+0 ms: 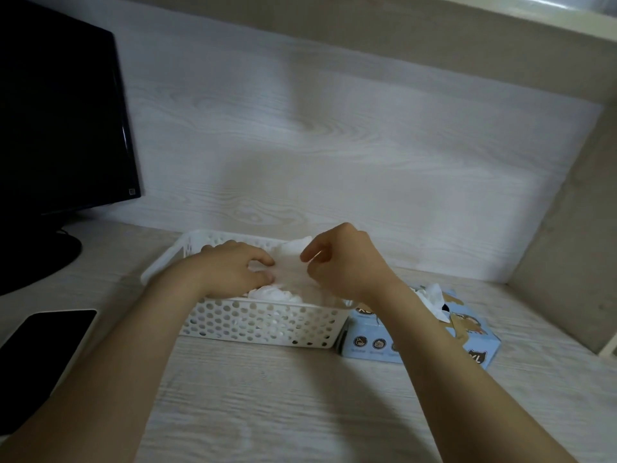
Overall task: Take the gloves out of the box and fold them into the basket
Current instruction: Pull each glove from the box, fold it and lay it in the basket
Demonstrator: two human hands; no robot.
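Note:
A white perforated basket (260, 324) stands on the desk in front of me. Over it, my left hand (230, 267) and my right hand (344, 259) both pinch a thin translucent glove (288, 262), stretched between them. Crumpled white gloves (273, 294) lie inside the basket under the hands. Right of the basket sits a light blue glove box (467, 335) with a white glove (432, 297) sticking up from its top slot.
A black monitor (63, 121) on its stand fills the left side. A dark phone or tablet (43, 349) lies at the desk's left front. A pale wood-grain wall (334, 155) rises behind the basket, and a grey side panel closes the right.

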